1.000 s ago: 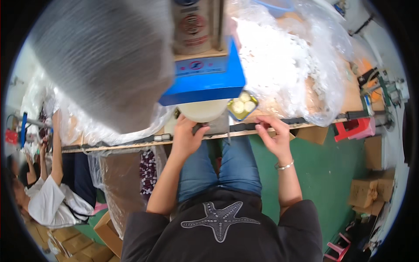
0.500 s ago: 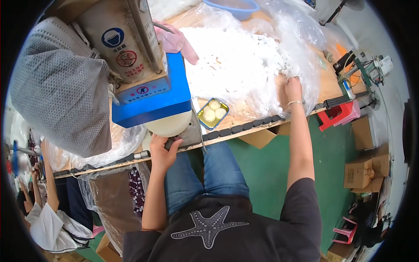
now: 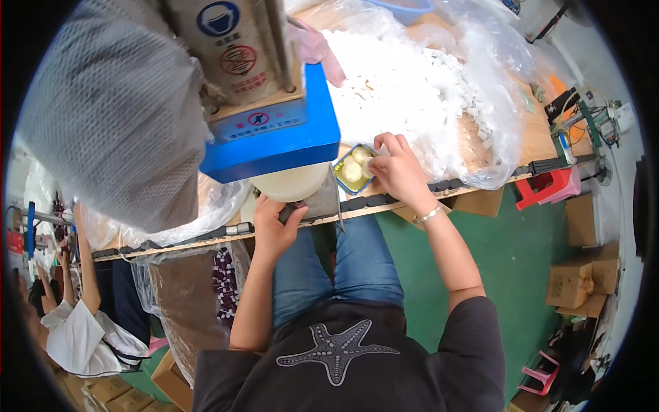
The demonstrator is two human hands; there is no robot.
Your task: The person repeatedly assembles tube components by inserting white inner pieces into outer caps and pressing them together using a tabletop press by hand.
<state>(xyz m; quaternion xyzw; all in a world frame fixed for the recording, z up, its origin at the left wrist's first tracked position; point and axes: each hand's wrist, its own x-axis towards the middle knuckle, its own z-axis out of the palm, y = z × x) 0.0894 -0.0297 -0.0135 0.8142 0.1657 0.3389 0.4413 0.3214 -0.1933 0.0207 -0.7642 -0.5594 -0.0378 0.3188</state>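
Observation:
My left hand [image 3: 276, 228] is at the table's front edge, below the cream rounded guard [image 3: 292, 182] of a blue-headed machine [image 3: 274, 141]. Its thumb and fingers curl round something small and dark, partly hidden by the guard. At the right rim of a small blue-edged tin [image 3: 341, 180] is my right hand [image 3: 400, 170], fingers bent and pinched together. What they hold, if anything, is too small to tell. Round pale pads [image 3: 352, 171] lie in yellowish liquid in the tin. Behind it spreads a heap of small white pieces [image 3: 405, 86] on clear plastic.
A grey cloth-like cover [image 3: 123, 117] hangs close at upper left. Dark padding [image 3: 374, 201] lines the table's front edge. A blue basin [image 3: 405, 8] stands at the back. Red stool [image 3: 539, 189] and cardboard boxes [image 3: 570, 285] are at right; another person [image 3: 93, 336] is at left.
My right hand has come left and nearer, from the right side of the white heap to the tin. My left hand stays beneath the guard. The whole view has shifted slightly.

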